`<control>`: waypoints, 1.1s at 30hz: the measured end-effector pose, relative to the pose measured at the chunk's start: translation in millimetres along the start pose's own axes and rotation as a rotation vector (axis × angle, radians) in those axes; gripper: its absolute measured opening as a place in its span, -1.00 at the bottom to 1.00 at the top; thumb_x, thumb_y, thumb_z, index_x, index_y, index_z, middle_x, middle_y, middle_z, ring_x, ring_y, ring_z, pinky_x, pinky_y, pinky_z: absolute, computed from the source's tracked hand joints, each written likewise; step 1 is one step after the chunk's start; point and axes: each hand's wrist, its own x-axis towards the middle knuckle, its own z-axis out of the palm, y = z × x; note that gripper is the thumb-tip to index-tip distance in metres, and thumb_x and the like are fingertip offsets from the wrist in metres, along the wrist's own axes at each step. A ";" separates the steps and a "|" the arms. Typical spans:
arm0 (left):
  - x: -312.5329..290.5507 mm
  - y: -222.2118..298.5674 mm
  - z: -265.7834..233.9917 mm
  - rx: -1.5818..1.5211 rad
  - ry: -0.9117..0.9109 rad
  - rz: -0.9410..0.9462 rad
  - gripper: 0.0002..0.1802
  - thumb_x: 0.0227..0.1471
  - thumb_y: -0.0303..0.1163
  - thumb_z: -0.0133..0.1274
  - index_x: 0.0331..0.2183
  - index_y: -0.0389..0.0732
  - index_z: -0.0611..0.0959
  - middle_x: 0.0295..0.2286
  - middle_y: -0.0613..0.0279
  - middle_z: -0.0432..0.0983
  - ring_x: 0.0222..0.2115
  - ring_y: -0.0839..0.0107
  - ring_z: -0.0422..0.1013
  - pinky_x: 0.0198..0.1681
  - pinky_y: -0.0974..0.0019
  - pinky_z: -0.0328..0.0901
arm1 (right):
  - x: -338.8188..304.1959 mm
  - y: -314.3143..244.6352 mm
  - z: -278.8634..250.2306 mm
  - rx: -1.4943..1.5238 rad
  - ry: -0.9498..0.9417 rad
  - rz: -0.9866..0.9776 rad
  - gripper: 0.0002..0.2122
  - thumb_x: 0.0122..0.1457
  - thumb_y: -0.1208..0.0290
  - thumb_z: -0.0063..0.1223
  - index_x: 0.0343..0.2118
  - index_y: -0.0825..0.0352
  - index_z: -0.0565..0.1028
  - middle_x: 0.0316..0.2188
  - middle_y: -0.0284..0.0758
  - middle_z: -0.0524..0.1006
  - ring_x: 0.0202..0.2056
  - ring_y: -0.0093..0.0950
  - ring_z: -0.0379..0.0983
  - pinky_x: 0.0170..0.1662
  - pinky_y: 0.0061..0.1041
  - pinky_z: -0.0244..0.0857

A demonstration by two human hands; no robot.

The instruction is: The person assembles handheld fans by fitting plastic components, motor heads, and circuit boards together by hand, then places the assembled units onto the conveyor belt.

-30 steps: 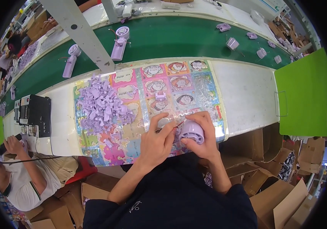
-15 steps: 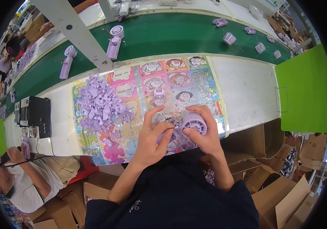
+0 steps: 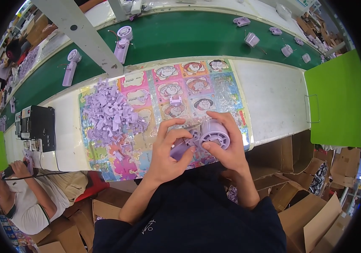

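Observation:
A lilac handheld fan point(image 3: 212, 131) with a round, slotted head is between my hands, above the near edge of the table mat. Around its round head, my right hand point(image 3: 232, 156) is closed, thumb on the front rim and fingers over the far side. My left hand point(image 3: 166, 157) curls around the lilac handle part, its thumb and fingertips near the joint with the head. Whether those fingertips pinch some small piece is not clear. A small lilac plastic bracket point(image 3: 175, 100) lies on the colourful mat point(image 3: 144, 116) beyond my hands.
Left on the mat is a heap of small lilac parts point(image 3: 111, 111). A green conveyor point(image 3: 176, 38) carries fan units and housings behind a grey post point(image 3: 79, 33). A black box device point(image 3: 37, 128) stands far left, near a seated person point(image 3: 33, 202). Cardboard boxes point(image 3: 273, 162) sit lower right.
My left thumb and fingertips have shifted at the joint of the fan, and the index finger has moved slightly. The right hand keeps its grip on the head. The view has shifted a little.

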 end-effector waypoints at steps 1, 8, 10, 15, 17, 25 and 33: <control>0.0 0.5 0.2 -0.002 -0.001 -0.001 -0.67 -0.08 -0.65 0.21 -0.20 -0.24 0.59 0.04 -0.05 0.35 -0.28 0.22 0.55 -0.24 0.30 0.45 | -0.7 -2.4 1.0 -0.001 0.001 0.002 -0.38 -0.04 0.41 0.40 0.15 0.36 0.44 -0.14 -0.23 0.41 -0.14 -0.38 0.41 -0.05 -0.45 0.31; -5.1 8.7 -4.7 0.027 0.045 0.091 -0.72 -0.02 -0.62 0.25 -0.20 -0.28 0.61 0.01 -0.06 0.37 -0.25 0.27 0.55 -0.26 0.33 0.44 | -10.2 -21.7 1.4 0.075 0.047 -0.020 -0.27 -0.10 0.39 0.45 0.18 0.44 0.35 -0.04 -0.25 0.37 -0.05 -0.44 0.39 0.03 -0.48 0.28; -7.9 8.0 -8.1 0.074 0.023 0.146 -0.74 -0.01 -0.63 0.24 -0.21 -0.28 0.62 0.02 -0.08 0.37 -0.24 0.28 0.55 -0.24 0.33 0.44 | -12.3 -26.2 0.3 0.048 0.049 -0.028 -0.24 -0.12 0.32 0.45 0.17 0.47 0.34 -0.01 -0.26 0.36 -0.01 -0.46 0.36 0.09 -0.49 0.23; -8.1 27.0 -14.7 -0.030 0.030 0.355 -0.75 -0.03 -0.69 0.20 -0.24 -0.28 0.63 0.06 -0.25 0.30 -0.15 0.11 0.54 -0.13 0.27 0.44 | -13.0 -45.5 -7.3 -0.097 0.070 -0.296 -0.24 -0.25 0.37 0.55 0.09 0.49 0.45 -0.12 -0.13 0.46 -0.13 -0.31 0.44 -0.08 -0.44 0.35; -14.4 35.7 -15.0 -0.060 0.043 0.288 -0.85 0.02 -0.57 0.20 -0.29 -0.25 0.62 0.03 -0.33 0.32 -0.07 0.05 0.46 -0.05 0.20 0.42 | -17.4 -53.6 -7.3 -0.102 0.098 -0.301 -0.23 -0.29 0.32 0.58 0.06 0.51 0.48 -0.16 -0.11 0.49 -0.15 -0.29 0.45 -0.10 -0.41 0.37; -27.1 50.8 -22.3 -0.137 -0.004 0.339 -0.76 -0.04 -0.70 0.18 -0.26 -0.27 0.67 0.09 -0.38 0.21 -0.10 0.02 0.53 -0.06 0.26 0.40 | -30.2 -65.7 -6.0 -0.094 0.138 -0.402 -0.18 -0.30 0.13 0.62 0.03 0.50 0.49 -0.19 -0.09 0.51 -0.21 -0.31 0.49 -0.17 -0.44 0.40; -25.7 58.1 -23.7 -0.257 -0.036 0.271 -0.80 0.01 -0.66 0.18 -0.26 -0.28 0.63 0.09 -0.28 0.17 -0.10 -0.08 0.56 -0.09 0.17 0.47 | -31.4 -71.2 -13.8 -0.232 0.053 -0.465 -0.03 -0.24 -0.10 0.56 0.15 0.45 0.32 -0.18 -0.06 0.39 -0.29 -0.32 0.49 -0.27 -0.43 0.41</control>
